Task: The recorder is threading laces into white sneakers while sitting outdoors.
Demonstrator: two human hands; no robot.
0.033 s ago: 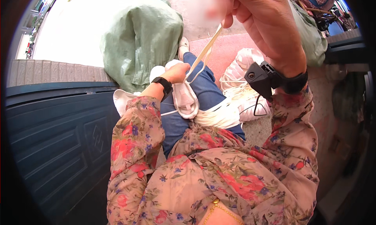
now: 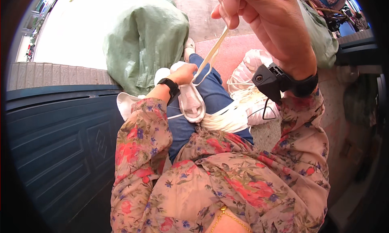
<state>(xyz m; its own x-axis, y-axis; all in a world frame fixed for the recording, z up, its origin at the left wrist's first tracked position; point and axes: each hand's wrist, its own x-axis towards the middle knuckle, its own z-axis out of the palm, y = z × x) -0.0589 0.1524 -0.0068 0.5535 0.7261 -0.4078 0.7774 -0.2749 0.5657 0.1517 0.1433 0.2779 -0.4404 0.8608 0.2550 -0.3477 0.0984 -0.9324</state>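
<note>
A whitish shoe (image 2: 192, 105) rests on my lap, its heel end toward me. My left hand (image 2: 183, 74) is closed around its far part, with the fingers partly hidden. From there a flat cream shoelace (image 2: 213, 50) rises, drawn out in a slant, to my right hand (image 2: 259, 14). That hand is raised high at the top of the view, its thumb and fingers pinched on the lace's upper end. A thinner loop of lace hangs beside the stretched part. Across my right thigh lies a bundle of loose cream laces (image 2: 227, 118). Beyond my left hand the tip of another white shoe (image 2: 162, 75) shows.
Right of my legs sit more pale shoes (image 2: 253, 69) tied with laces. A big green sack (image 2: 148, 42) stands ahead on the left, another green sack (image 2: 320, 42) at the far right. A dark blue panelled door (image 2: 60, 140) lies along my left side.
</note>
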